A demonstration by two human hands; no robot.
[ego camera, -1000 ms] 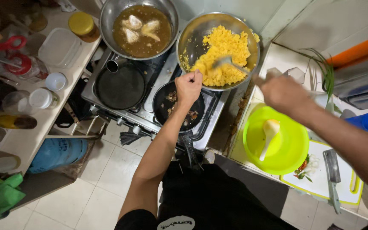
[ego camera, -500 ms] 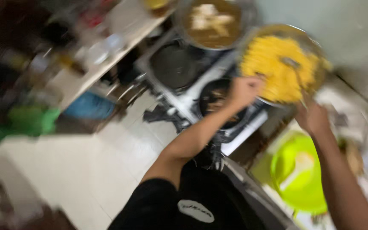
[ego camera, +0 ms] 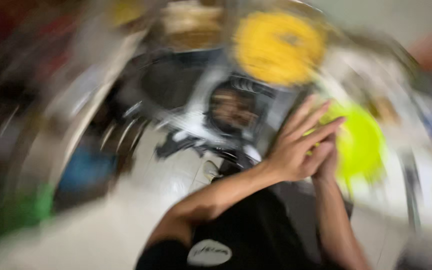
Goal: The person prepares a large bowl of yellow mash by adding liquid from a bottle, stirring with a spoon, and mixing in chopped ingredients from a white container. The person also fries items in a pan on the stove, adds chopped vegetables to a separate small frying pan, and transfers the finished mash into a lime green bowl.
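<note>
While your head swings and blurs the view, keep both hands clear of the stove (ego camera: 186, 95) until you can see it sharply again. One stove shows, with two dark burners, one pan of yellow food (ego camera: 278, 47) at the back and a second pan beside it, too smeared to read. One lime-green bowl (ego camera: 361, 142) sits right of the stove, just behind your hands. Your left hand (ego camera: 296, 150) is spread, fingers straight, holding nothing; your right hand (ego camera: 328, 162) presses against it from behind, its own grip hidden.
</note>
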